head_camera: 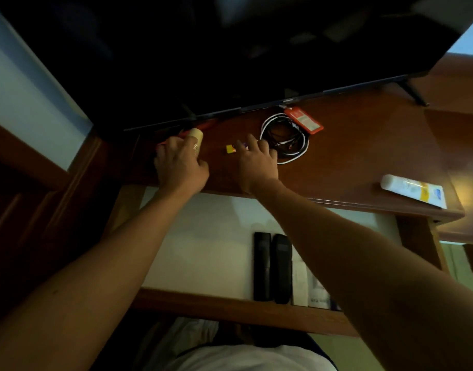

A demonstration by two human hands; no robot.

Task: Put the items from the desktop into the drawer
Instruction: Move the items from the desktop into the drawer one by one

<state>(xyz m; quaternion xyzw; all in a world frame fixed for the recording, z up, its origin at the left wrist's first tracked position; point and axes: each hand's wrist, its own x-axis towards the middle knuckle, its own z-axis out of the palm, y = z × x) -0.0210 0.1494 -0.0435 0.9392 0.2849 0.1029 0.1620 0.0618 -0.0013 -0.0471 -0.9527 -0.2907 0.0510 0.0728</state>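
Presently, both hands are over the dark brown wooden table (364, 156), beneath the lower edge of a large black television screen (230, 49). The left hand (180, 167) is clenched around a small beige cylindrical container (197, 139) near the table's back edge, with thin red objects beside it, too blurred to identify. The right hand (256, 162) lies with fingers spread, released, its fingertips touching a small yellow and purple packet (231, 148) and the rim of a coiled bundle of black and white cables (286, 137). An orange rectangular tag (303, 120) lies at the far side of the coil. A white tube with yellow and blue print (413, 191) lies near the table's front right corner. Below the front edge, the white-lined wooden drawer (203, 250) stands open, holding two black remote controls (273, 267) side by side and some white papers (309, 285).
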